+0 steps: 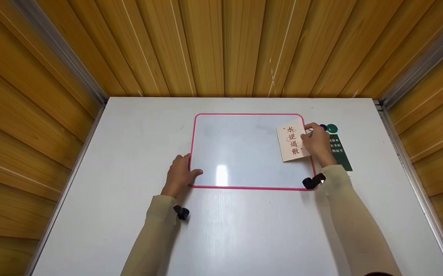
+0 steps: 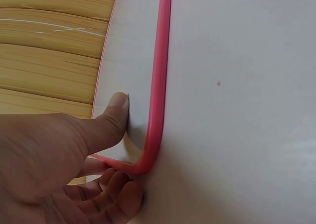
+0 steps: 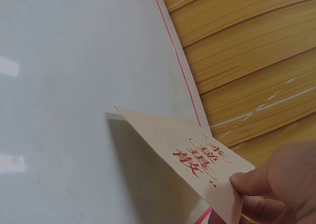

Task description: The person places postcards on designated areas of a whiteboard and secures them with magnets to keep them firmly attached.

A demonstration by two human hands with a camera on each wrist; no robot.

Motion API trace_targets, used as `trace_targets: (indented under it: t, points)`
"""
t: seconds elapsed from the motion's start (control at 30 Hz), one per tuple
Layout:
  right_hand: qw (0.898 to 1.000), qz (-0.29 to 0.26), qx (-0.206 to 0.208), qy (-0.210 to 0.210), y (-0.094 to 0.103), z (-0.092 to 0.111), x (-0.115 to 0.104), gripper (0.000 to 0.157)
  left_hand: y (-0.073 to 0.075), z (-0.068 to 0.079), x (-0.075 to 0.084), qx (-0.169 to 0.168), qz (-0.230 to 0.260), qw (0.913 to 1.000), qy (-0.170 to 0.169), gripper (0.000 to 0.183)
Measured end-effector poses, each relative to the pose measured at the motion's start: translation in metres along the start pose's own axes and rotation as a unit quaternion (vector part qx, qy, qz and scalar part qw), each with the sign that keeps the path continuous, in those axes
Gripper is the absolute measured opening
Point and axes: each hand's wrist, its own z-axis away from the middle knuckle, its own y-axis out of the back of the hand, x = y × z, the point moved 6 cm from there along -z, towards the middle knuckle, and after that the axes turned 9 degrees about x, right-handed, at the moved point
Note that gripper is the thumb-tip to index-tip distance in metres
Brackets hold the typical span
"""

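A whiteboard [image 1: 236, 149] with a pink frame lies on the white table. My left hand [image 1: 179, 174] grips its near left corner; in the left wrist view the thumb [image 2: 114, 117] lies over the board's face and the curled fingers [image 2: 116, 194] are at the frame's edge. My right hand [image 1: 316, 143] pinches a cream card [image 1: 290, 142] with red Chinese characters by its right edge. In the right wrist view the card [image 3: 177, 150] is tilted above the board's right part and casts a shadow on it.
Just right of the right hand lie a dark green card [image 1: 342, 155] with white characters, a green round piece [image 1: 332, 128] and a dark round piece [image 1: 323, 127], partly covered. Wood-patterned walls [image 1: 236, 50] border the white table [image 1: 137, 138] at the back and sides.
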Motion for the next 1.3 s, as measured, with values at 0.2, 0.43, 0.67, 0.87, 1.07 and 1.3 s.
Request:
trace_targets:
  t: [0.2,0.43,0.67,0.87,1.07,1.3]
  points:
    - [1.000,0.011,0.002,0.004,-0.007,-0.003,0.000,0.037,0.000,0.000,-0.001,-0.002,0.002,1.0000,0.004,0.067]
    - [0.999,0.032,0.011,0.016,-0.010,-0.004,0.000,0.038,-0.001,0.000,0.000,0.004,-0.004,1.0000,-0.002,0.069]
    - [0.998,0.051,0.006,0.026,-0.012,0.001,-0.001,0.041,0.000,0.000,0.000,0.009,-0.011,0.9998,-0.012,0.070]
    - [0.997,0.068,-0.014,0.028,-0.017,0.004,-0.001,0.033,0.001,0.000,-0.001,0.008,-0.010,0.9998,-0.017,0.070]
    - [0.997,0.073,-0.026,0.021,-0.021,0.006,0.001,0.036,0.000,0.001,-0.002,0.005,-0.013,0.9998,-0.012,0.071]
    - [0.996,0.076,-0.037,0.020,-0.024,0.007,0.001,0.053,0.000,0.000,-0.001,0.003,-0.013,0.9999,-0.009,0.070]
